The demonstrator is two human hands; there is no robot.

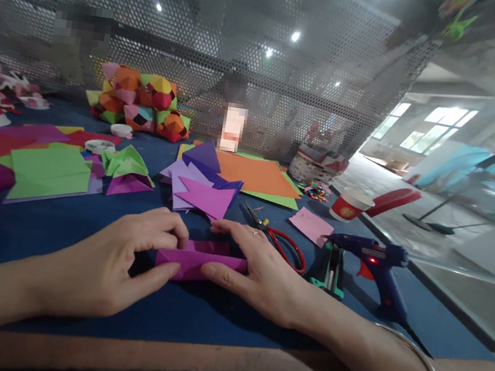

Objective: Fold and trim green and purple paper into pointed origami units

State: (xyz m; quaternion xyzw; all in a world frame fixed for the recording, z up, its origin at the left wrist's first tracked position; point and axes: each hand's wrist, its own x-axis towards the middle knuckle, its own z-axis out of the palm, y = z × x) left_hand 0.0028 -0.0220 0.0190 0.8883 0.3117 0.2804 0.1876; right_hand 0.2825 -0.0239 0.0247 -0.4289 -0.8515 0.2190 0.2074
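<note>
A folded piece of purple paper (pixel 194 260) stands partly open, like a shallow trough, close to the table's front edge. My left hand (pixel 120 260) pinches its left end, thumb on the near wall and fingers curled over the far side. At the other end, my right hand (pixel 258 273) grips the paper between thumb and fingers, its palm hiding that end. Just beyond the fingers lie purple and lilac paper pieces (pixel 207 197), some folded to points. Red-handled scissors (pixel 287 249) rest right behind my right hand.
A blue glue gun (pixel 371 252) with a red light sits on a green-and-black stand (pixel 331 271) at right. Near it are a paper cup (pixel 350 205) and pink paper (pixel 312 225). Green paper (pixel 50 175), orange sheets (pixel 253 174) and folded paper shapes (pixel 142 103) lie farther back.
</note>
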